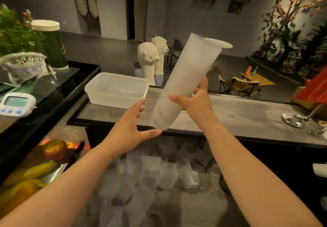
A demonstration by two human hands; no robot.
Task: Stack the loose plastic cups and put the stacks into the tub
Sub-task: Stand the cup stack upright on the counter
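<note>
A tall stack of frosted plastic cups (185,83) tilts up to the right above the counter, rim end uppermost. My right hand (194,101) grips the stack around its middle. My left hand (134,124) is spread under the stack's lower end, thumb touching its bottom, fingers fairly straight. The clear plastic tub (99,94) stands on the counter to the left of the stack, some cups faintly visible inside. Several loose cups (159,172) lie in a heap below the counter between my forearms.
Two white alpaca figures (150,58) stand behind the tub. A digital timer (16,104), a green canister (53,46) and a plant sit on the left counter. Fruit (53,149) lies at lower left. A wine glass (293,119) lies on its side at right.
</note>
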